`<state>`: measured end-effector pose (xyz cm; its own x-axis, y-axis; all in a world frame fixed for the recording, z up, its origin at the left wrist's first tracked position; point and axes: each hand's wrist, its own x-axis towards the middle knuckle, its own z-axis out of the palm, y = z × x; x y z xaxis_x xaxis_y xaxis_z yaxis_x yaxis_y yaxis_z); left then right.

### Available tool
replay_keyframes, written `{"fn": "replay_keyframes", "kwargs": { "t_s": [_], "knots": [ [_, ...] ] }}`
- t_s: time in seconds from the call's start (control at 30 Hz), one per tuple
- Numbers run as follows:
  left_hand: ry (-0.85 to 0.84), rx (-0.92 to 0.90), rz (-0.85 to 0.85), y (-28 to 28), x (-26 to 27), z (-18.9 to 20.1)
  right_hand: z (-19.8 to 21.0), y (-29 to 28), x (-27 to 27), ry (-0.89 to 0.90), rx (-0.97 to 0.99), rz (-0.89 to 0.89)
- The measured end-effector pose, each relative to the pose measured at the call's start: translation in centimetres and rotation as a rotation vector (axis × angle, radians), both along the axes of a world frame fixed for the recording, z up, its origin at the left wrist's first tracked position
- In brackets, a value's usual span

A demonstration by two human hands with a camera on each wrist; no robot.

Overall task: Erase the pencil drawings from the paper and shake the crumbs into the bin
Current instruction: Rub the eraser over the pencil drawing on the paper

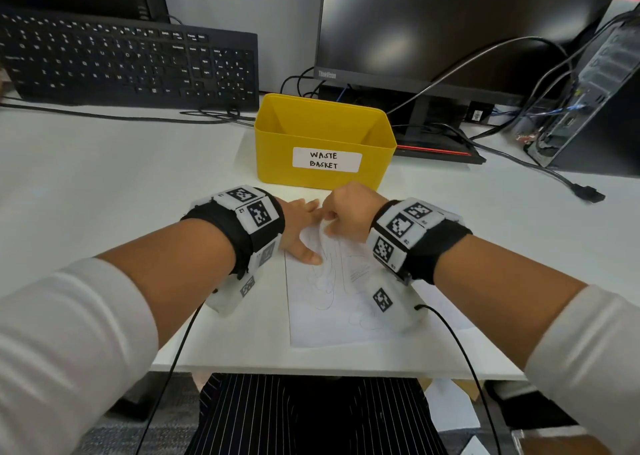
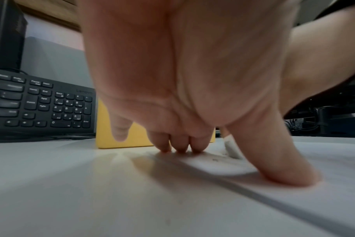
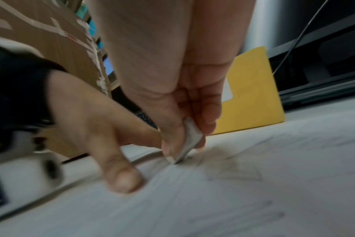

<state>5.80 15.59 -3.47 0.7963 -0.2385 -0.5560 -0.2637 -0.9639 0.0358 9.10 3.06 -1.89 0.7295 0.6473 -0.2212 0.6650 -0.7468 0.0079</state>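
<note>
— What are the hands doing over there?

— The right hand [image 1: 349, 212] is pinching a small white rubber eraser [image 3: 189, 141] between thumb and fingertips, and its lower corner is touching the white sheet of paper with faint pencil drawings [image 1: 332, 302]. The eraser is sitting at about twelve o'clock on the sheet, at the far edge.

— And the other hand?

— The left hand [image 1: 299, 227] is lying spread on the sheet's ten o'clock corner, with straight fingers and the thumb pressing down on it. The two hands are almost touching.

— Where is the bin standing?

— The yellow plastic box labelled "WASTE BASKET" [image 1: 323, 142] is standing on the white tabletop [image 1: 121, 177] just beyond the hands, at twelve o'clock from the paper. A few dark crumbs are lying on the sheet by the eraser, as the left wrist view is showing. A black keyboard [image 1: 128, 63] is leaning at ten o'clock and a dark monitor [image 1: 450, 24] is standing at one o'clock.
</note>
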Motion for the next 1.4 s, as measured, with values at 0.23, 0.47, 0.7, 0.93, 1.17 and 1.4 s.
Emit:
{"fn": "replay_keyframes", "kwargs": {
  "t_s": [0.23, 0.47, 0.7, 0.93, 1.17, 1.4],
  "knots": [
    [-0.006, -0.009, 0.025, -0.3, -0.7, 0.9, 0.4, 0.7, 0.5, 0.012, 0.017, 0.015],
    [-0.093, 0.157, 0.088, 0.2, -0.6, 0.2, -0.5, 0.5, 0.5, -0.016, 0.048, -0.026],
    [-0.079, 0.157, 0.116, 0.7, -1.2, -0.1, -0.4, 0.4, 0.6, 0.011, 0.066, -0.017],
    [-0.063, 0.117, 0.125, 0.8, -1.3, -0.1, 0.3, 1.7, 1.3, -0.024, 0.005, -0.042],
    [-0.078, 0.134, 0.118, 0.1, -1.5, 0.2, -0.1, 0.1, -1.2, 0.021, 0.032, 0.091],
    [-0.027, 0.087, 0.089, 0.6, -1.4, 0.2, 0.9, 1.2, 0.4, 0.017, 0.016, 0.045]
  ]
}}
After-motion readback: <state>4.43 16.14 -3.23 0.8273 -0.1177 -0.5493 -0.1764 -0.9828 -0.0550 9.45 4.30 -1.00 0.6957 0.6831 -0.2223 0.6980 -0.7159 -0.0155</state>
